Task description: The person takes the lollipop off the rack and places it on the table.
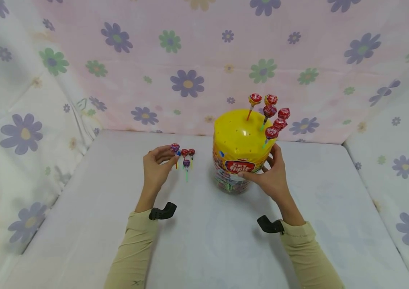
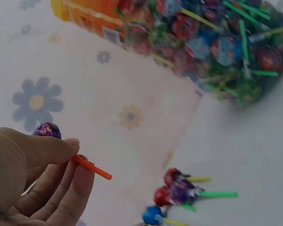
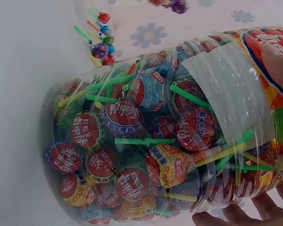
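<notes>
A purple-wrapped lollipop (image 2: 47, 129) with an orange stick is pinched between the thumb and fingers of my left hand (image 1: 156, 168). That hand is above the table, left of a clear plastic jar (image 3: 132, 155) full of wrapped lollipops. My right hand (image 1: 273, 176) grips the jar around its upper side, thumb in front and fingers behind. The jar's yellow lid (image 1: 238, 132) has small holes, and several red-wrapped lollipops (image 1: 270, 111) stand in it along the right side. Several loose lollipops (image 2: 181, 190) lie on the table near my left hand.
A white cloth covers the table (image 1: 204, 241). Flower-patterned fabric (image 1: 204, 60) hangs behind it and on both sides. Black wrist mounts (image 1: 162, 211) sit at both cuffs.
</notes>
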`<state>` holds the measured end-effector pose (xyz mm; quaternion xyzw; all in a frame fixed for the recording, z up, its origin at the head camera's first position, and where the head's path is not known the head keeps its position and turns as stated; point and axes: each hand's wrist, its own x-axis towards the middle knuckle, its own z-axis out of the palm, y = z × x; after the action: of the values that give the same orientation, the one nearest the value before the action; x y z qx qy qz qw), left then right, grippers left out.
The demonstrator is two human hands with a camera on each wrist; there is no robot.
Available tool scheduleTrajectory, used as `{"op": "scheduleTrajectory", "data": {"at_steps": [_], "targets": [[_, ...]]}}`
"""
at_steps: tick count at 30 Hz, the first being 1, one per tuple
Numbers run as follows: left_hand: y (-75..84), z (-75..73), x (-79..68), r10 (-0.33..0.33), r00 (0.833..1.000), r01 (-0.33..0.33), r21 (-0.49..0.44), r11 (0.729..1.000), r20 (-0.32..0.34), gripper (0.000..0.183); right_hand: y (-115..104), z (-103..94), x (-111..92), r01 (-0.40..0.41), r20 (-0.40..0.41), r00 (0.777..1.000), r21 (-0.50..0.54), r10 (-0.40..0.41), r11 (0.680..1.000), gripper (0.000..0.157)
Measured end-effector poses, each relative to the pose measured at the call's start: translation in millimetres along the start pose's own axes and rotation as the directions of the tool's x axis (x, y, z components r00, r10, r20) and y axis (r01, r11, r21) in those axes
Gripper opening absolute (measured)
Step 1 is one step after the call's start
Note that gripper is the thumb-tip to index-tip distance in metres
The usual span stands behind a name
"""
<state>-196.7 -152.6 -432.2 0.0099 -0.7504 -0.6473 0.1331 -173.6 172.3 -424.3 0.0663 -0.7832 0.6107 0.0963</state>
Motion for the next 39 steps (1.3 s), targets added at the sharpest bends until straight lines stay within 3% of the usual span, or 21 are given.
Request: {"op": "scheduleTrajectory", "data": {"at_steps": [9, 15, 24, 32, 39], "targets": [[-41.1, -1.7, -1.4, -0.129, 0.991, 0.124, 0.149, 0.981, 0.021, 0.036, 0.0, 0.4, 0.2, -0.005, 0.001, 1.0, 0.004, 0.005, 1.0, 0.098], [-55.5, 2.4, 0.7, -0.194, 0.981, 0.187, 0.208, 0.96, 0.014, 0.035, 0.2, 0.9, 1.5, -0.01, 0.005, 1.0, 0.011, 0.01, 1.0, 0.097], [-64.0, 8.7, 2.1, -0.21, 0.978, 0.199, 0.319, 0.927, -0.001, 0.037, -1.4, -0.3, 0.2, -0.021, 0.005, 1.0, 0.004, 0.021, 1.0, 0.097], [-67.6, 13.3, -0.7, -0.151, 0.989, 0.145, 0.355, 0.923, -0.011, 0.034, -2.2, 0.0, -1.5, -0.029, 0.005, 1.0, 0.004, 0.029, 1.0, 0.097], [-65.2, 13.5, 1.0, -0.145, 0.989, 0.136, 0.385, 0.913, -0.006, 0.033, -3.7, -0.6, -0.4, -0.032, 0.003, 0.999, 0.002, 0.032, 0.999, 0.097]]}}
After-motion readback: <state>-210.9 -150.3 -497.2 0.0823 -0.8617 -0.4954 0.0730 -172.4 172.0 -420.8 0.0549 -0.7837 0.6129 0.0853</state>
